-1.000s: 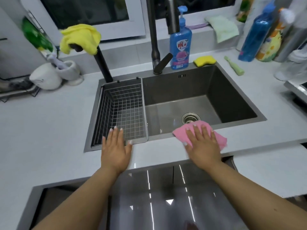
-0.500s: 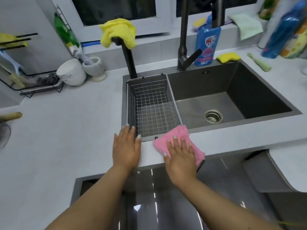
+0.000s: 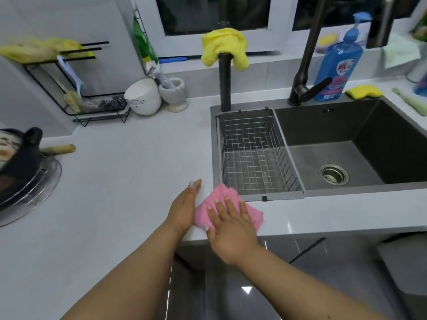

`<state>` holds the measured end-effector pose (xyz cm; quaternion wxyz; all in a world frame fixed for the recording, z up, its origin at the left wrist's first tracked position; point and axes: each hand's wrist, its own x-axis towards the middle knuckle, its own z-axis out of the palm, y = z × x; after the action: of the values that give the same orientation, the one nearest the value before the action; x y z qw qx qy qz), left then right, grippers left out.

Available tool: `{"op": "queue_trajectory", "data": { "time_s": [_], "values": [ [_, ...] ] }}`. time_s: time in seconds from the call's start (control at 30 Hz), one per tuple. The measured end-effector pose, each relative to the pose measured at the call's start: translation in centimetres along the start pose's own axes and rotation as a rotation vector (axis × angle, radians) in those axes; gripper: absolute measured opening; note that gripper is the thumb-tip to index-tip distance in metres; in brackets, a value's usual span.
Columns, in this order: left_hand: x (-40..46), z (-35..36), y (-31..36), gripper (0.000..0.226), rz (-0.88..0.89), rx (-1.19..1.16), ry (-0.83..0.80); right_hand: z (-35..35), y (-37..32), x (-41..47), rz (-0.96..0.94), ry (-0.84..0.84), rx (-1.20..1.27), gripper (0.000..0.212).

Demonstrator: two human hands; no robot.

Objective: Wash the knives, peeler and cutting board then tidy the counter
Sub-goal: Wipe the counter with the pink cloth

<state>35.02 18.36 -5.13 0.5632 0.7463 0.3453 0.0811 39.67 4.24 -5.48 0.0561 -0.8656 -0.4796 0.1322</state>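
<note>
Pink crumpled cloth (image 3: 227,205) under the flat right hand (image 3: 227,224) wipes the white desk (image 3: 129,181) — tidying, seemingly — left hand (image 3: 184,205) open beside it; next, sweep leftward.

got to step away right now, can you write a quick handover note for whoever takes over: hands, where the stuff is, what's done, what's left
Right hand: flat, fingers spread, pressing the pink cloth on the white counter in front of the sink.
Left hand: open, edge-on on the counter, touching the cloth's left side.
Wire basket in the sink's left part looks empty; the basin looks empty too.
Done, by the look of it: no knives, peeler or cutting board in view, so washing seems finished.
Left: wipe the rest of the counter, then put the cloth away. A pan with a glass lid sits at far left.
</note>
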Motion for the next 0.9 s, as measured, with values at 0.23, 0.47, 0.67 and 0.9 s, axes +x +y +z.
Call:
{"op": "queue_trajectory", "data": {
  "time_s": [0.23, 0.47, 0.67, 0.9],
  "values": [
    [1.3, -3.8, -0.7, 0.05, 0.047, 0.279, 0.139, -1.5, -2.6, 7.3, 0.013, -0.151, -0.25, 0.059],
    [5.1, -7.5, -1.9, 0.055, 0.061, 0.579, 0.229, -2.0, -2.4, 13.7, 0.06, -0.191, -0.278, 0.059],
    [9.2, -10.3, -2.3, 0.06, -0.057, 0.804, 0.287, -3.0, -2.2, 19.6, 0.107, -0.184, -0.244, 0.06],
    [12.9, -12.7, -3.4, 0.064, -0.156, 0.891, 0.3, -4.7, -0.2, 26.5, 0.031, -0.163, -0.2, 0.062]
  ]
}}
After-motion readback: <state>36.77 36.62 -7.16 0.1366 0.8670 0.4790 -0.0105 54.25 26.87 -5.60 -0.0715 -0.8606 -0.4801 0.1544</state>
